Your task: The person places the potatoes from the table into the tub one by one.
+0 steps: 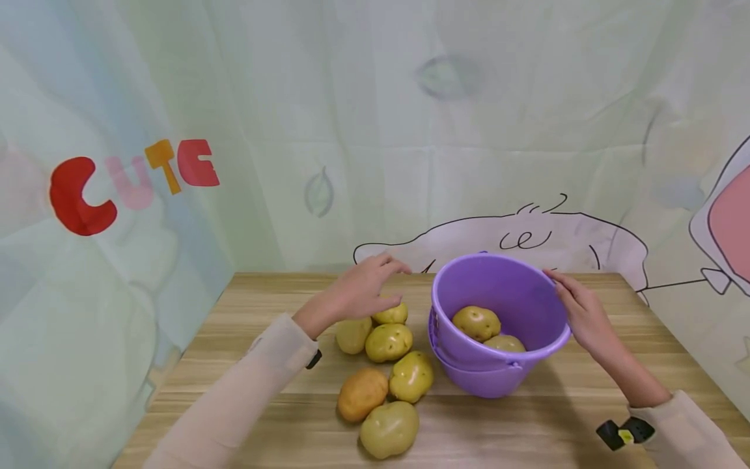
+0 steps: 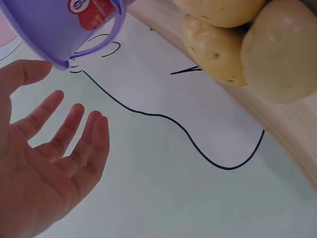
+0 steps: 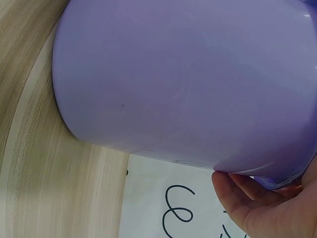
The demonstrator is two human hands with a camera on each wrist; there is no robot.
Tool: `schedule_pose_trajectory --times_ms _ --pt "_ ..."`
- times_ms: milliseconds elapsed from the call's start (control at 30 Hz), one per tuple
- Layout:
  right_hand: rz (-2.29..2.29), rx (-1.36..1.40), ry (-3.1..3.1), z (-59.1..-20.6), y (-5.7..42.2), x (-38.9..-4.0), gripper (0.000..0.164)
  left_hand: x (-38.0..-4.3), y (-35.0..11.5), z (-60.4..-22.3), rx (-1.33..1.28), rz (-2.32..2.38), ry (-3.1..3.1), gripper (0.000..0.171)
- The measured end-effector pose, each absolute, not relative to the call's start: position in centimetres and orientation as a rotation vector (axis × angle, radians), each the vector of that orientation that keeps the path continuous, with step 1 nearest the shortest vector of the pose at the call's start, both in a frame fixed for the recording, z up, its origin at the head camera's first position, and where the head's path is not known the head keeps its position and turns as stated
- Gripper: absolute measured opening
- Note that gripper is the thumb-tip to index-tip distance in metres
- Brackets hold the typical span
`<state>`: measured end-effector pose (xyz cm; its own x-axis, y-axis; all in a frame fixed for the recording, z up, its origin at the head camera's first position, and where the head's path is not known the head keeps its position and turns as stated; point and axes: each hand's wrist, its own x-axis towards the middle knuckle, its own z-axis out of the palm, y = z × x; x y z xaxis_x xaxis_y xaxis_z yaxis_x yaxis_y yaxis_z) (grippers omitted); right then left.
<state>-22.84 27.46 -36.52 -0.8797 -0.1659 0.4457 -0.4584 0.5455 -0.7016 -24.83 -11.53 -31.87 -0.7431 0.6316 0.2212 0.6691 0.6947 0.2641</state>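
A purple bucket (image 1: 489,378) stands on the wooden table with two potatoes (image 1: 476,324) visible inside it. My right hand (image 1: 586,312) grips its rim on the right side; the right wrist view shows the fingers (image 3: 229,193) at the bucket's outer wall near the rim. To the left of the bucket, my left hand (image 1: 366,286) hovers over the far end of a group of potatoes (image 1: 389,343), holding nothing. Its fingers are spread and slightly bent, as the left wrist view shows, with the bucket's handle (image 2: 111,34) beyond the fingertips.
Several potatoes lie loose along the bucket's left, including a browner one (image 1: 363,394) and a pale one (image 1: 389,430) nearest me. The wooden table (image 1: 263,417) ends at a printed curtain (image 1: 328,130) at the back and sides. A sticker (image 2: 96,15) marks the bucket's wall.
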Motion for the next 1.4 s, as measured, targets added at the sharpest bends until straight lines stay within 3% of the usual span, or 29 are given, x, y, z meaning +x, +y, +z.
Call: schedule_pose_trajectory --times_ms 1400 --pt "1.256 0.522 -2.446 -36.7 27.6 -22.9 0.039 -24.1 -17.3 -37.4 -0.843 -0.594 -3.097 0.047"
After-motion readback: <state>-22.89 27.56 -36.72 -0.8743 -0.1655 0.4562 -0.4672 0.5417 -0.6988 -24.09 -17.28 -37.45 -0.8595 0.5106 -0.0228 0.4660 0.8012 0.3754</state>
